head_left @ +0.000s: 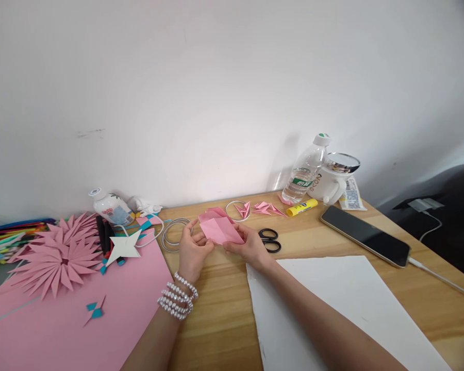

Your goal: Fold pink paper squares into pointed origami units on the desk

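Between my two hands is a creased piece of pink origami paper (219,229), partly folded, held just above the wooden table. My left hand (192,251) grips its left edge, thumb in front and fingers behind; beaded bracelets circle that wrist. At the lower right corner, my right hand (249,245) pinches the same paper. Black-handled scissors (269,240) lie beside my right hand, their blades hidden. Behind the paper lie folded pink paper pieces (266,208) and a thin ring (227,209). Coiled silver wire (170,235) rests left of my left hand.
Pink sheets (131,314) carry spiky paper flowers (64,260) and a white paper star (124,248) at left, near a white bottle (110,207). A white board (332,304), phone (365,234), glue stick (302,207), tilted water bottle (305,172) and mug (330,188) occupy the right.
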{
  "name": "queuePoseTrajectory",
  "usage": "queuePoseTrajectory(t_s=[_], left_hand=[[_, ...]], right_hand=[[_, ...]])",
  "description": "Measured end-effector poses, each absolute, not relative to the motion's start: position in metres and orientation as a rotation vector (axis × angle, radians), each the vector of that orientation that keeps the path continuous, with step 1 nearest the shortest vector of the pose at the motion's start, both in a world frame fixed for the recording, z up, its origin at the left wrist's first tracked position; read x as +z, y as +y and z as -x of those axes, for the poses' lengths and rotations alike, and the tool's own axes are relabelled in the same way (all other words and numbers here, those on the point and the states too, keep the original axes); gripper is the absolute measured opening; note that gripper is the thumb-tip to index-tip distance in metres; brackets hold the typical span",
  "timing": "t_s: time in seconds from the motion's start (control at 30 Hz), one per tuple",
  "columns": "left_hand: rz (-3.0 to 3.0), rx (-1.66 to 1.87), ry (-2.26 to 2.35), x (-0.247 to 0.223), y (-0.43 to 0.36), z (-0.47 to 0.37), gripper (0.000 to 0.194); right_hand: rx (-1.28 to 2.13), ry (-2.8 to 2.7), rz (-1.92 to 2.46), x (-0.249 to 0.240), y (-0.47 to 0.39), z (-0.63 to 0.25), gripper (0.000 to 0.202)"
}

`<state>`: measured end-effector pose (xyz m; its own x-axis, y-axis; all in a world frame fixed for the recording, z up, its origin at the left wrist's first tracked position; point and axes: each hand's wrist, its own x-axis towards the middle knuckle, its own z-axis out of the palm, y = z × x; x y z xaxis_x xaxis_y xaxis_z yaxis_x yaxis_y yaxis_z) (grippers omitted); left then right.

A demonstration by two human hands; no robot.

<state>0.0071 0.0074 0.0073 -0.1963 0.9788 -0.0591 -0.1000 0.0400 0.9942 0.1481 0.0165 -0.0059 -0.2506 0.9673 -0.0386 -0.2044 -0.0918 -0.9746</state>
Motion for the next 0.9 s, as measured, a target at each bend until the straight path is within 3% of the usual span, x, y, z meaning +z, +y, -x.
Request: queuePoseTrajectory(t_s=[0.17,0.27,0.47,0.7,0.87,0.9], left_hand=[[-0.936,1.436,1.337,0.01,0.011,0.0,0.063],[-0.904,1.508,1.281,0.011,0.012,0.002,0.048],[-1.286,1.167,1.335,0.005,0.005,-0.003,0.02],[-1.213,1.215,1.455,0.011,0.005,-0.003,0.012],[-1.094,1.249,1.283,0.008,0.006,-0.003,0.022],[-1.083,1.259,1.275,0.007,0.007,-0.002,0.024]], right_hand=[[1.508,-1.162,1.016,-0.002,0.016,-0.152,0.029],[1.52,-1.115,1.007,-0.002,0.016,-0.154,0.031],[1.542,-1.15,0.943,-0.007,0.018,-0.151,0.044],[1.307,-1.158,0.92,-0.01,0.017,-0.15,0.029],[1.237,-1.36,0.938,-0.013,0.016,-0.15,0.005],[1.222,-1.408,0.942,-0.014,0.016,-0.149,0.01]])
